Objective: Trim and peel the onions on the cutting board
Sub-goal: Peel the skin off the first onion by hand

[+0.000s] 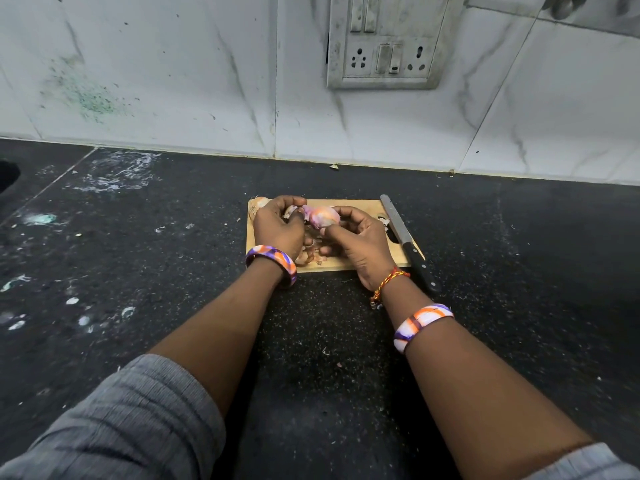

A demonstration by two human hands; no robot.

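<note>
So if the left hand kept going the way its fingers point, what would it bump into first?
The left hand already grips the onion it points at, so nothing comes sooner. Past that onion lies the right hand, though depth is hard to judge here.

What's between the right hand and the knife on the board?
Head view: only bare cutting board and a few peel scraps separate the right hand from the knife.

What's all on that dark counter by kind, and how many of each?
Wooden cutting boards: 1
Pinkish-purple onion held in both hands: 1
Pale onion at the board's far left corner, mostly hidden: 1
Steel knives with black handles: 1
Piles of onion skin scraps on the board: 1
Total: 5
</note>
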